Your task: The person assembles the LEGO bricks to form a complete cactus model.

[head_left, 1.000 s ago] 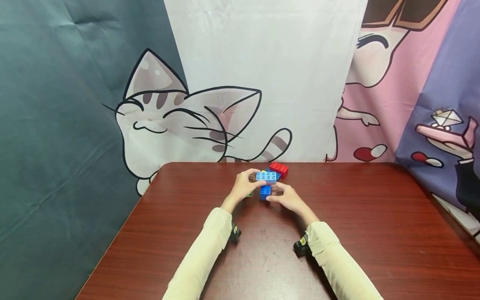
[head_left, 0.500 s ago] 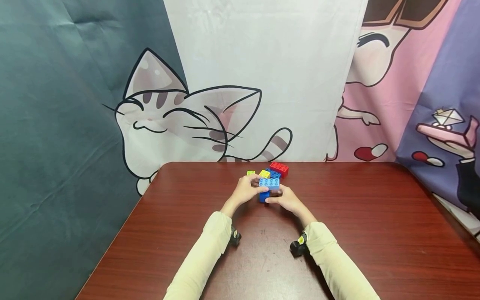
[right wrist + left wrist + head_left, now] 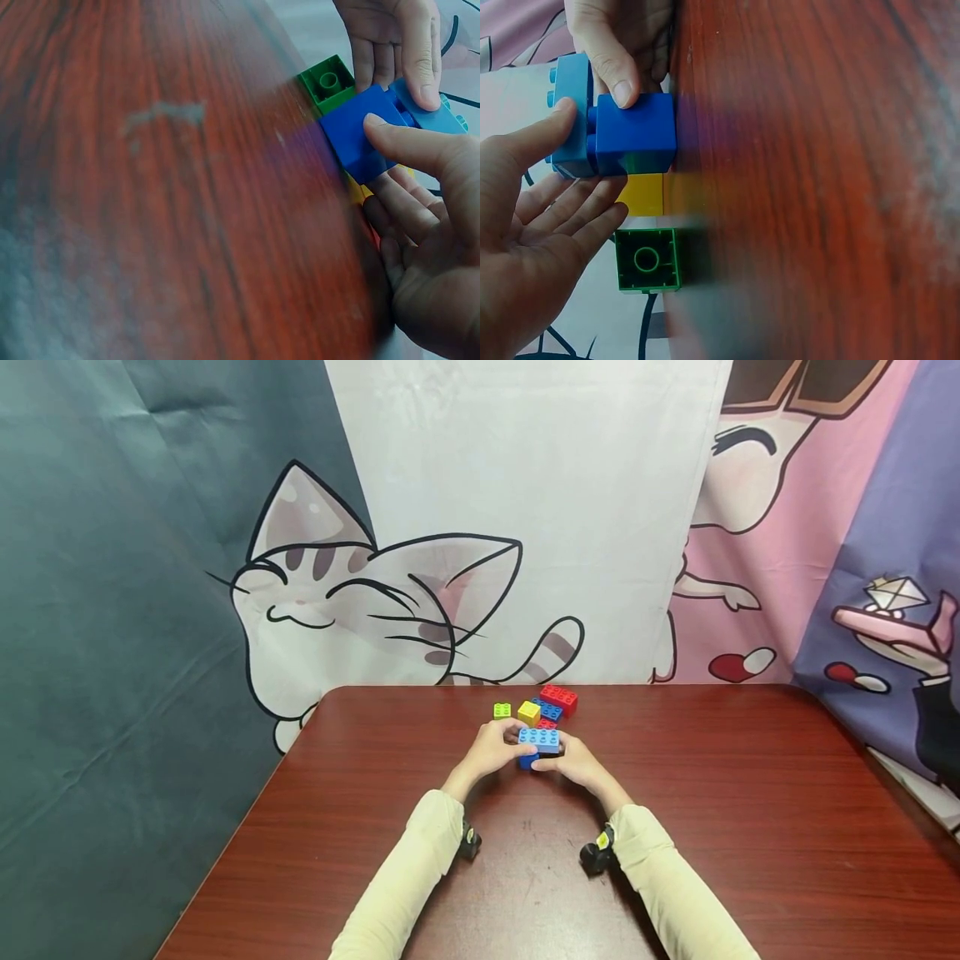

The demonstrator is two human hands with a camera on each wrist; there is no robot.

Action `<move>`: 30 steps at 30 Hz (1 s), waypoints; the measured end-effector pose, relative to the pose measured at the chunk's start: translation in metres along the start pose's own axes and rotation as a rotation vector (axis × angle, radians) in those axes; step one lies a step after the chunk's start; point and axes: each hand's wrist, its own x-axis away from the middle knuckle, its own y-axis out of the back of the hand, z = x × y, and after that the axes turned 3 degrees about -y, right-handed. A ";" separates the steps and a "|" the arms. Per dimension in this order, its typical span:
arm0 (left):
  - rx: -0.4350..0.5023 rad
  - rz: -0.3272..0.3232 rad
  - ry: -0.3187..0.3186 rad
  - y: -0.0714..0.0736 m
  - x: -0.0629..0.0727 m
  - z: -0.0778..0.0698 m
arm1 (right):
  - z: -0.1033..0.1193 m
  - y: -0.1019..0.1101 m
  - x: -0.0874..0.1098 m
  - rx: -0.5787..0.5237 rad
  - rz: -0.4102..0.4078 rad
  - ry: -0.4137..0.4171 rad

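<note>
Head view: my L hand (image 3: 492, 748) pinches lt-blue brick (image 3: 543, 742), studs up; my R hand (image 3: 582, 762) grips dk-blue brick (image 3: 636, 136) just below. L wrist view: dk-blue studs show at seam; can't tell if joined. Beyond hands on table (image 3: 675, 827): yellow brick (image 3: 528, 714), green brick (image 3: 631, 260), hollow side showing, 2 red bricks (image 3: 558, 699).

Lt-blue brick (image 3: 542, 739) lower vs 1s ago, covering more of dk-blue brick (image 3: 528, 762); yel. brick (image 3: 528, 714) uncovered.
</note>
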 end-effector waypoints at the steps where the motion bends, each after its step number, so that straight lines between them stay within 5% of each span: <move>1: -0.002 0.000 0.001 0.000 0.000 0.000 | 0.000 0.000 0.000 0.000 0.002 -0.004; 30: -0.060 -0.010 -0.023 -0.002 0.000 0.000 | -0.002 -0.001 0.000 0.017 -0.016 0.011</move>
